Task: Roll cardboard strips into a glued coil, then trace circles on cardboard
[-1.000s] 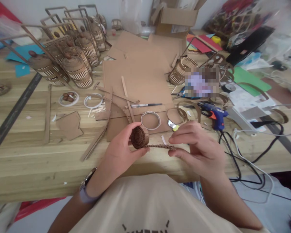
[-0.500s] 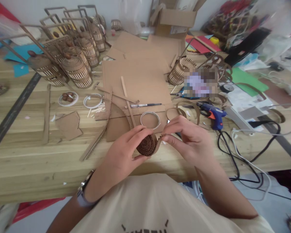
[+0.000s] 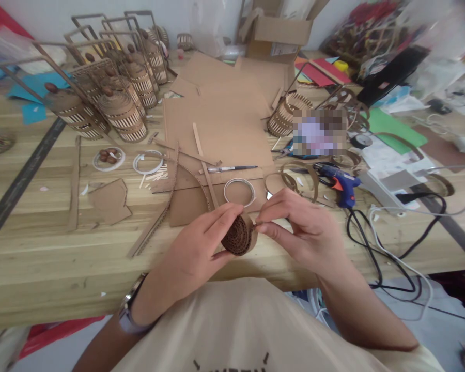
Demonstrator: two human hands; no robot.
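Note:
Over the front part of the table, my left hand [image 3: 201,237] is closed around a coil of rolled corrugated cardboard strip [image 3: 238,236], its spiral face turned toward me. My right hand [image 3: 300,227] pinches the loose outer end of that strip at the coil's right side. Just beyond the coil lies a white-edged ring [image 3: 239,192]. A pen [image 3: 234,168] rests on the cardboard sheet [image 3: 232,129], beside a narrow cardboard strip [image 3: 204,165]. Part of the coil is hidden behind my left fingers.
Several barrel-shaped cardboard models with handles [image 3: 122,116] stand at the back left. A blue glue gun [image 3: 344,188] lies on the right, its black cable [image 3: 368,248] looping over the table edge. White rings [image 3: 148,161], loose strips [image 3: 166,206] and a power strip [image 3: 387,191] are around.
The coil has turned and shifted slightly right and down. The loose strip end between coil and right hand looks shorter, and my right fingers are closer to the coil.

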